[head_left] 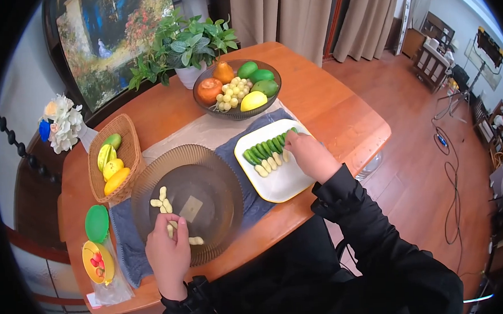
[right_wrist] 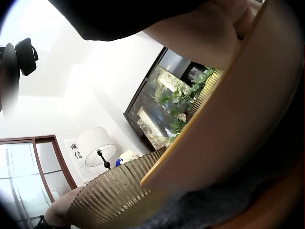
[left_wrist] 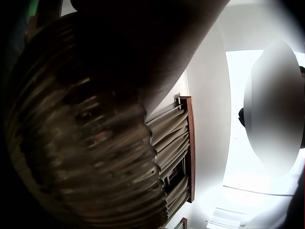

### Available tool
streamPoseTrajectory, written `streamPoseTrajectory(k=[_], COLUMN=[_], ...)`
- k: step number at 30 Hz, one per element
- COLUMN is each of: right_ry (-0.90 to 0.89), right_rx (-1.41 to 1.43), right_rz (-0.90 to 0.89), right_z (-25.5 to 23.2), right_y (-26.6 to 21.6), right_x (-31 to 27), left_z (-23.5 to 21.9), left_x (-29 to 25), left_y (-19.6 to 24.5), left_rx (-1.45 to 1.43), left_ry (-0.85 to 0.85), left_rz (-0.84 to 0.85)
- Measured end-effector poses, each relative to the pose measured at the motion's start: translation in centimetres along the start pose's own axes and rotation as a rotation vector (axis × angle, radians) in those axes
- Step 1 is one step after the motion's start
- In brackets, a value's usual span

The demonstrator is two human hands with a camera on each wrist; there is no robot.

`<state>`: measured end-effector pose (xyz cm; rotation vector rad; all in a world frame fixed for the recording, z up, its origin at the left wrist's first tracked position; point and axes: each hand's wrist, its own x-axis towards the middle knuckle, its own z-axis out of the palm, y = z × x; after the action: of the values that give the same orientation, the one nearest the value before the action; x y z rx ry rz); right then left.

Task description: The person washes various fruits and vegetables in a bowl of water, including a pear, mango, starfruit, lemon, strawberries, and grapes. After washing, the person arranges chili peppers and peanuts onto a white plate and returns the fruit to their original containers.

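Note:
In the head view my left hand (head_left: 168, 249) is over the near left part of the ribbed glass bowl (head_left: 232, 226), its thumb and fingertips pinching a peanut. Other peanuts (head_left: 163, 202) lie in the bowl around those fingertips. My right hand (head_left: 311, 155) reaches over the white square plate (head_left: 282, 190), fingers bent down at a peanut (head_left: 286, 155) at the right end of a row of peanuts. Green cucumber-like pieces (head_left: 262, 149) lie in a row behind them. The right wrist view shows the plate's underside (right_wrist: 238, 109), which hides the fingertips.
A dark bowl of fruit (head_left: 238, 113) stands at the back beside a potted plant (head_left: 191, 46). To the left are a wicker basket (head_left: 131, 137) of fruit, a green lid (head_left: 97, 223) and a yellow bowl (head_left: 87, 253) with red items. A blue cloth (head_left: 128, 243) lies under the glass bowl.

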<state>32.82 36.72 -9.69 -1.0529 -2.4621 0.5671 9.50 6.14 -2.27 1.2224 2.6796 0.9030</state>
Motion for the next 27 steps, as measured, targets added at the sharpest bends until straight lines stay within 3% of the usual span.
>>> streamPoseTrajectory(k=[3,6,27], right_ry=[-0.077,-0.229,-0.244], right_rx=[0.002,0.001,0.000], right_rz=[-0.125,-0.093,-0.164], right_z=[-0.2,0.0,0.2], right_y=[-0.4,-0.7,-0.3], right_x=[0.8,1.2,1.7], left_z=[0.0,-0.2,-0.3], left_x=[-0.1,-0.1,-0.2], left_y=[-0.3,0.0,0.0], left_rx=[-0.004,-0.004,0.006], left_ry=[0.006,-0.018,0.011], left_rz=[0.002,-0.031,0.010])
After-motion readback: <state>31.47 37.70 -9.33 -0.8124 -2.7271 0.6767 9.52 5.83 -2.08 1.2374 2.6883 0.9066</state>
